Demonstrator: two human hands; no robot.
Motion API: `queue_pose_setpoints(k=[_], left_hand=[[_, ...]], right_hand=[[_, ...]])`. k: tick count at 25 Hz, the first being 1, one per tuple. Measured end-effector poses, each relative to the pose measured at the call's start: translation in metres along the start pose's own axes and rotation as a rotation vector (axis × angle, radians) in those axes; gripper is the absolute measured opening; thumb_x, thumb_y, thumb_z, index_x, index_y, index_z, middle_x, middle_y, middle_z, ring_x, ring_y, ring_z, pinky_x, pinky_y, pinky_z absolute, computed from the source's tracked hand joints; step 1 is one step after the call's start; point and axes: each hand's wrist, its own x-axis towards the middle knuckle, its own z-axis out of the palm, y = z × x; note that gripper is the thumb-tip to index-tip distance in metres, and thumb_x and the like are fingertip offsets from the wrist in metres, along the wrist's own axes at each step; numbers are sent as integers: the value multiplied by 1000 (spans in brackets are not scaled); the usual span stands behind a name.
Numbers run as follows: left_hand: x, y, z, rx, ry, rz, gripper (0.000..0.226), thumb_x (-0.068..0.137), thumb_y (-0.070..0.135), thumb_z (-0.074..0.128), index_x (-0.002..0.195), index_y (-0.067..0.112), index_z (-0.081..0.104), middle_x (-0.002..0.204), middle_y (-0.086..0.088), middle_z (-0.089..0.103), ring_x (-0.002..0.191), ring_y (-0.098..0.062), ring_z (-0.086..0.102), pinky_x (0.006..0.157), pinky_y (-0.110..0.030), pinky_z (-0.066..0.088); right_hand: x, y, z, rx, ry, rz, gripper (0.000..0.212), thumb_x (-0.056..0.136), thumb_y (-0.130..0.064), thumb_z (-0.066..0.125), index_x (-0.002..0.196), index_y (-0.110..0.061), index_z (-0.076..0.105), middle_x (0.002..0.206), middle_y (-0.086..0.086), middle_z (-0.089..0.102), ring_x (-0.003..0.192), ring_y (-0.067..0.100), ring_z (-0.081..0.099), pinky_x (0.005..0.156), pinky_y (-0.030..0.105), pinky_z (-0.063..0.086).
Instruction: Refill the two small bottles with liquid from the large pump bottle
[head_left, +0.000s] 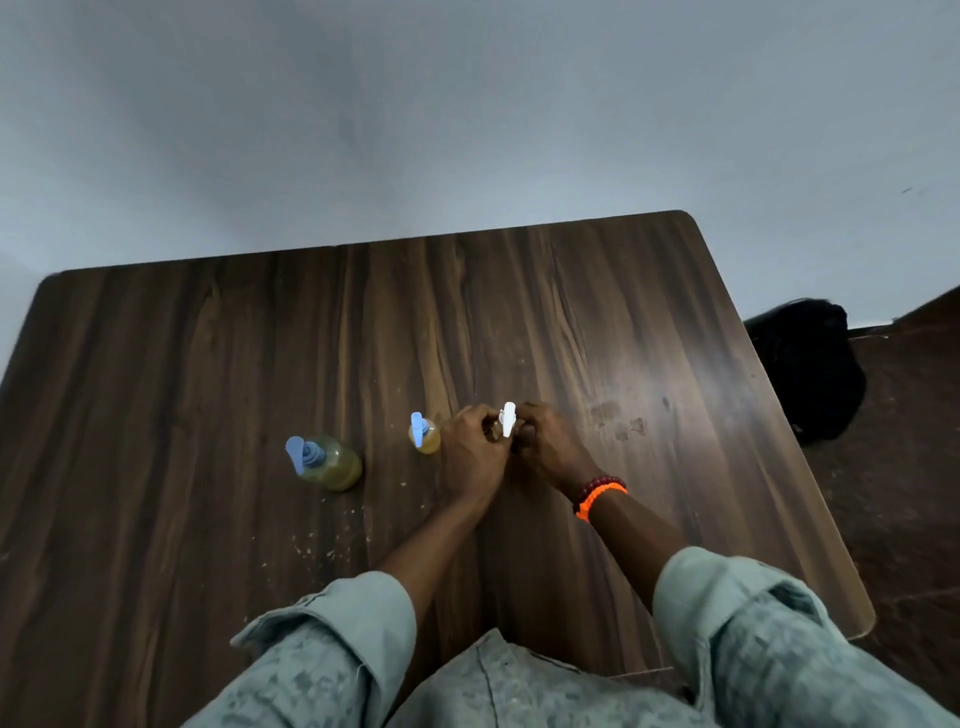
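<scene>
Both hands meet over a small bottle with a white pump top (507, 419) on a dark wooden worktop (649, 322). The left hand (474, 451) wraps its body; the fingers (524, 415) of the right hand (551, 451) are clenched at the pump collar, probably unscrewing it. Just left of the left fingers stands a second small bottle with a blue pump (424, 435); well beyond it, the large pump bottle (326, 462). Best to hold the body upright and firm, turning only the collar. The gripped bottle's body and fill level are hidden.

Both hands — left (474, 456), right (551, 448) — cupped together, fingers curled.
</scene>
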Motion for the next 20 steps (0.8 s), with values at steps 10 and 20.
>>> queue_pose_setpoints(k=[10, 20], left_hand=[[10, -8, 14, 36, -10, -14, 14, 92, 22, 79, 92, 9, 75, 89, -8, 75, 84, -20, 68, 77, -45, 61], [-1, -15, 0, 66, -92, 33, 35, 89, 22, 82, 120, 8, 74, 115, -9, 76, 109, -23, 70, 98, -39, 59]], right_hand=[[5, 7, 10, 48, 6, 103, 29, 80, 9, 62, 104, -4, 72, 101, 6, 71, 92, 21, 64, 73, 21, 50], [2, 11, 13, 164, -15, 112, 35, 87, -2, 58, 115, -18, 72, 109, 2, 76, 100, 17, 71, 89, 45, 61]])
